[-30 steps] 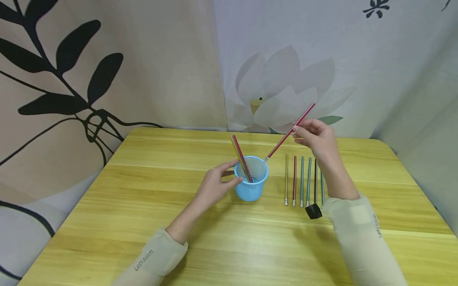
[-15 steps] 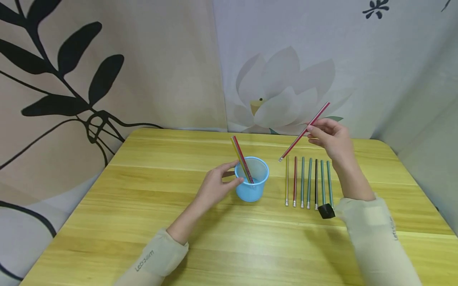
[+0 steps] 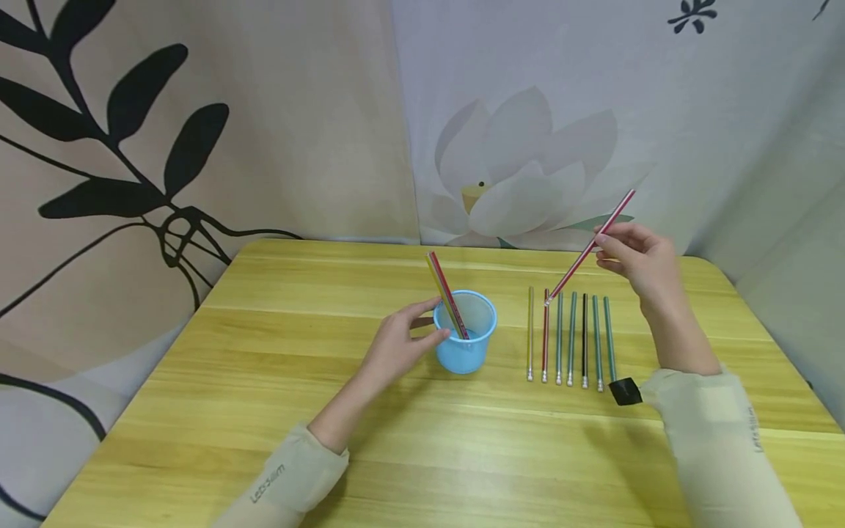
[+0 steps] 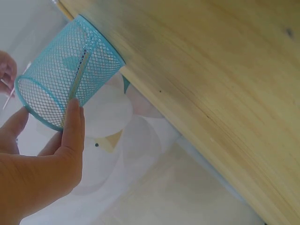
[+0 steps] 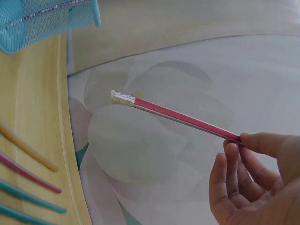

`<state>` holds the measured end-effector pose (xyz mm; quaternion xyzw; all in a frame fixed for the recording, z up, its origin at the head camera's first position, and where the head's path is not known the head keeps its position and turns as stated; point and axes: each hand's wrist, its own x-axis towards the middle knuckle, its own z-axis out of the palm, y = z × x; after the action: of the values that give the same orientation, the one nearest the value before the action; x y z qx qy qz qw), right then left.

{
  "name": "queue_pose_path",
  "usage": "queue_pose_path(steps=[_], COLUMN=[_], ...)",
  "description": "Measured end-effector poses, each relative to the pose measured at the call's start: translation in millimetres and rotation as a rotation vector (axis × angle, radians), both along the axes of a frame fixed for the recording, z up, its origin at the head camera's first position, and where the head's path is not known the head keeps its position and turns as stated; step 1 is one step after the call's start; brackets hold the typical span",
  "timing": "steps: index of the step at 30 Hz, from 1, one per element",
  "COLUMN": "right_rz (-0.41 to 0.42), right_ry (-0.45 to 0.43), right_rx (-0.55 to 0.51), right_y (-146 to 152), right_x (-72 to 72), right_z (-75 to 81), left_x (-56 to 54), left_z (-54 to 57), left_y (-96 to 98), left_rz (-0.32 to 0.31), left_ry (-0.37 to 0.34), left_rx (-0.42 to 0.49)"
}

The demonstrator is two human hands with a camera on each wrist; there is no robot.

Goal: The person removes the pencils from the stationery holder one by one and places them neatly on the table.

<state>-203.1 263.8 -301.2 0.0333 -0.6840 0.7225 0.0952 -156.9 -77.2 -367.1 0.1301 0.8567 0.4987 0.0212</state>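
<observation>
A red pencil [image 3: 592,246] slants in the air, pinched between the thumb and fingers of my right hand [image 3: 637,258]. Its white eraser end points down and left, above the row of pencils, as the right wrist view [image 5: 183,118] also shows. My left hand [image 3: 403,334] grips the rim of a light blue mesh cup [image 3: 464,357], which stands upright on the table. Inside the cup lean a yellow pencil [image 3: 437,275] and a red pencil [image 3: 446,282]. In the left wrist view the thumb and fingers hold the mesh cup [image 4: 70,65] at its rim.
Right of the cup several pencils lie side by side on the wooden table [image 3: 264,352]: a yellow pencil [image 3: 530,334], a red pencil [image 3: 545,341], a black pencil [image 3: 584,341] and several teal ones. A patterned curtain [image 3: 317,117] hangs behind the table.
My right hand has moved right, carrying the red pencil away from the cup to above the row. The left hand and the cup have stayed in place.
</observation>
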Motion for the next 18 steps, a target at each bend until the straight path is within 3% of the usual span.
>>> queue_pose_path(steps=[9,18], right_rz=[-0.024,-0.066], right_ry=[-0.056,-0.094], right_rx=[0.008,0.117], right_y=[18.5,33.5], right_x=[2.2,5.0], right_z=[-5.3,-15.5], left_x=[-0.8,-0.7], left_z=[-0.3,-0.4], left_y=[0.4,0.0], left_rz=[-0.011,-0.008], left_ry=[-0.010,-0.024], left_rx=[0.005,0.014])
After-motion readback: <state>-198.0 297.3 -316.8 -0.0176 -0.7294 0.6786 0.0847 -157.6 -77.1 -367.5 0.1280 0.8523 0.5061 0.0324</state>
